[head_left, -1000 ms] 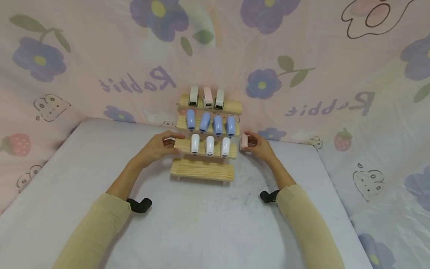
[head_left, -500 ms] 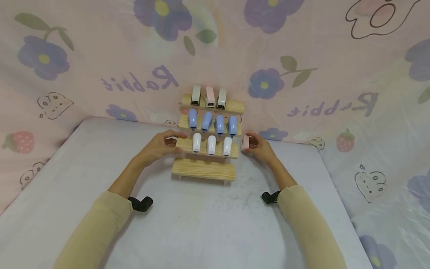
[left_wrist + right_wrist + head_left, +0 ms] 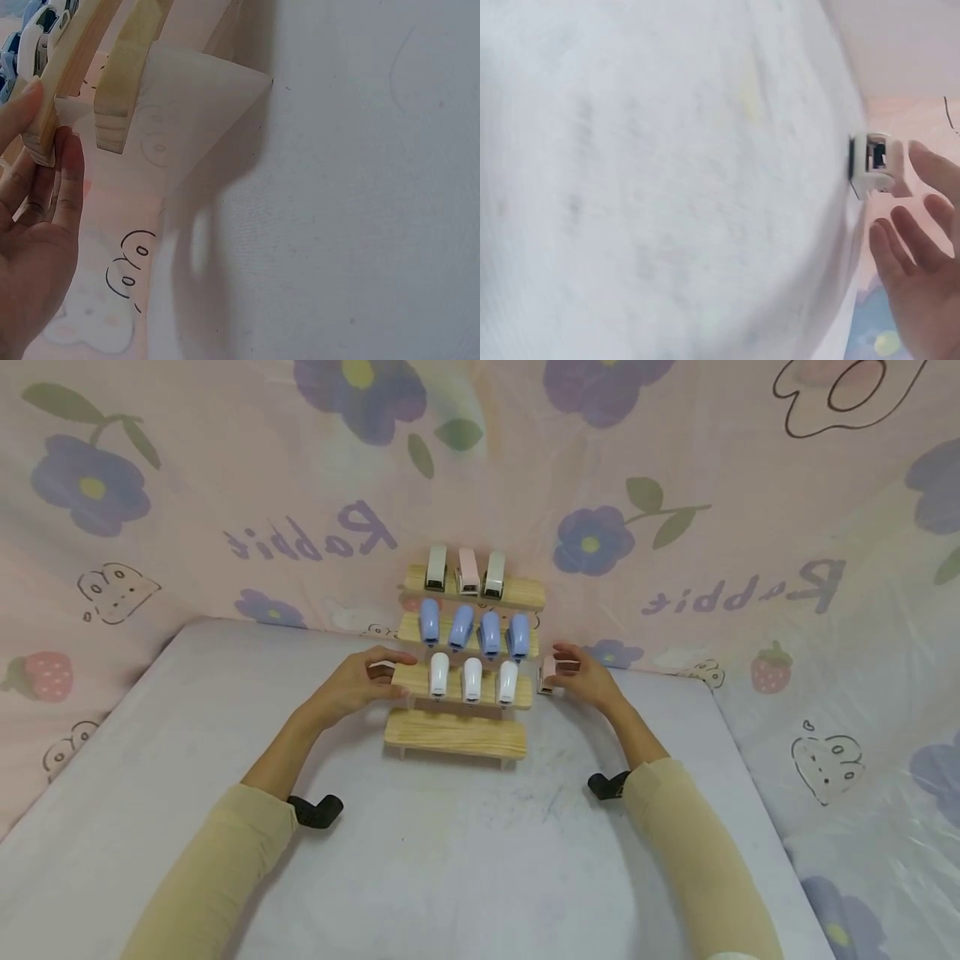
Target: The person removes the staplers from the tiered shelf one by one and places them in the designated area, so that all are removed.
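My left hand (image 3: 356,687) grips the left end of a wooden tiered display stand (image 3: 455,733) at its second board from the bottom. In the left wrist view the thumb lies above the board (image 3: 71,64) and the fingers below. Beside the stand's right side a small pink stapler (image 3: 547,677) rests on the table. Around it, apart from it in the right wrist view, my right hand (image 3: 926,274) has its fingers spread. White staplers (image 3: 472,679) stand on the gripped board, several blue staplers (image 3: 490,633) one tier up. The top tier bears two pale grey staplers (image 3: 436,568) and a pink one (image 3: 468,570).
A white-covered table (image 3: 480,860) reaches up to a flowered cloth wall (image 3: 480,477) close behind the stand. More cloth hangs on both sides. Black wrist mounts (image 3: 318,811) stick out from both sleeves.
The right hand has let go of the pink stapler and spread its fingers, shifting slightly away to the right. The stapler stays beside the stand. The left hand keeps its grip.
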Demonstrator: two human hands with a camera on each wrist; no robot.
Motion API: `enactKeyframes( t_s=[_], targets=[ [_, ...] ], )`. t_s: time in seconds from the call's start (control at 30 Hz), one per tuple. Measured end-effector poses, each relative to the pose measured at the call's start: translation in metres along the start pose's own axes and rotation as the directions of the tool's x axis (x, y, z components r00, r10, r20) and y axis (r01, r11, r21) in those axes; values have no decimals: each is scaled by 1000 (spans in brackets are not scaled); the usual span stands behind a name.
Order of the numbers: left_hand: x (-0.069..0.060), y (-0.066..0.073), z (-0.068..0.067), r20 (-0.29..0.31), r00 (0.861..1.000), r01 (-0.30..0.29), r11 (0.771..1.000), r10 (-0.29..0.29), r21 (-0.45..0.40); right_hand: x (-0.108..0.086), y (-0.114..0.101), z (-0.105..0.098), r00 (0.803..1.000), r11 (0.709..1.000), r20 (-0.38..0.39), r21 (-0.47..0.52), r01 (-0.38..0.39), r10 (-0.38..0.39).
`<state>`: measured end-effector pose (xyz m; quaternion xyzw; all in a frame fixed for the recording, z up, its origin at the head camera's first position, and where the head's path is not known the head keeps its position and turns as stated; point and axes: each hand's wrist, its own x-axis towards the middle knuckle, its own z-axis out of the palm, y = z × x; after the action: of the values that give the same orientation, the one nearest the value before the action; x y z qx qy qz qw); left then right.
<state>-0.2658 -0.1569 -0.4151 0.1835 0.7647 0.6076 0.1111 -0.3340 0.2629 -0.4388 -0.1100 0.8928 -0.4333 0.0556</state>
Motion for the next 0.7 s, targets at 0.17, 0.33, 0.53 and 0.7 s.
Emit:
enactKeyframes(
  t_s=[0.17,0.33,0.53,0.7],
  targets=[
    [-1,2,0,-4,1000,11,1000,-11,3,-4,-8,-5,989,992,-104,60,112,-105],
    [-1,1,0,-7,999,31,999,-31,8,-14,-37,-11,962,958,-166,154,242,-216],
    [0,3,0,-6,999,40,999,-40,14,-25,-65,-23,936,940,-209,131,314,-283],
    [1,3,0,-3,999,37,999,-37,21,-30,-79,-32,923,931,-231,127,342,-308]
  ],
)
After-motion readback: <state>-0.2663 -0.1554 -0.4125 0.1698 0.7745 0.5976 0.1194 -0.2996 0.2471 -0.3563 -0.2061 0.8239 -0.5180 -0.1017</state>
